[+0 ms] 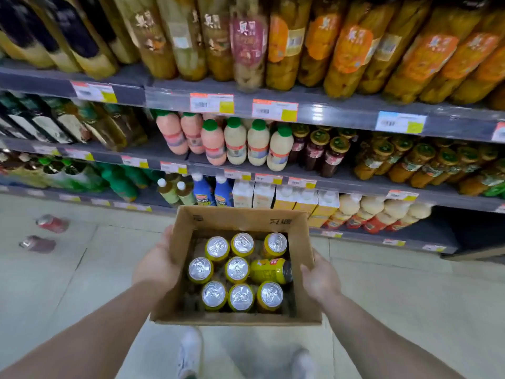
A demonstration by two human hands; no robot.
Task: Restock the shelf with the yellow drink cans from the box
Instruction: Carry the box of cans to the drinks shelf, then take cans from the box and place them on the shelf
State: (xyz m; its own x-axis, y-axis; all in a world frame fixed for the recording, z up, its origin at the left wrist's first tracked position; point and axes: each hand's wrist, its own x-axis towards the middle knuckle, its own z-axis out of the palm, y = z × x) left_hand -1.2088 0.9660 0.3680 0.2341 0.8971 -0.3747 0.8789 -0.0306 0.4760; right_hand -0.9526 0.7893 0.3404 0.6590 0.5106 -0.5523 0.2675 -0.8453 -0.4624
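Both hands, left hand [157,265] and right hand [321,279], gripping box [240,218] of yellow cans [237,269].

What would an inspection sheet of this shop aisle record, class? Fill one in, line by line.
Surface: pale tiled floor; no table.
Job's things: cardboard box held above the floor, nine yellow cans inside, eight upright, one tipped can on its side.
Clutter: two red cans lying on the floor at left.
Grippers: left hand and right hand grip the box's sides.
Cables: nothing seen.
Surroundings: stocked shelves of bottles and jars with price tags; white shoes below.
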